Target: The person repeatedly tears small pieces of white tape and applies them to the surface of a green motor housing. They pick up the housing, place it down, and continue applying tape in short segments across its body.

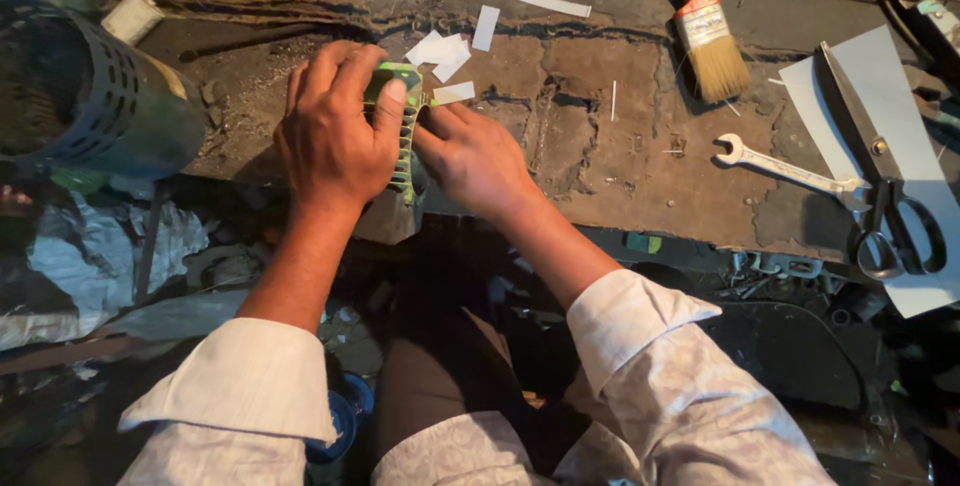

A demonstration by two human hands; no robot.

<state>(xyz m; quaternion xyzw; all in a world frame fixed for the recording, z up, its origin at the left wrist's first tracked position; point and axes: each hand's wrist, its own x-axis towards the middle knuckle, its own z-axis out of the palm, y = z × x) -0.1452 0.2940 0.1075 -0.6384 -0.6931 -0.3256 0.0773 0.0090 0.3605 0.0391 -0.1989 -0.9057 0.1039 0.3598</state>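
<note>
Both hands meet at the near edge of the worn bench. The left hand wraps over a green ribbed part, fingers closed on its top; the right hand presses against its other side, fingertips touching the ribs. Just beyond lie white paper scraps. Further right rest a spanner, scissors on a paper sheet, and a paintbrush. A perforated metal cylinder sits far left.

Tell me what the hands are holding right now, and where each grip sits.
Both hold the green finned housing: the left hand wraps over its top and left side, the right hand presses its right side.
</note>
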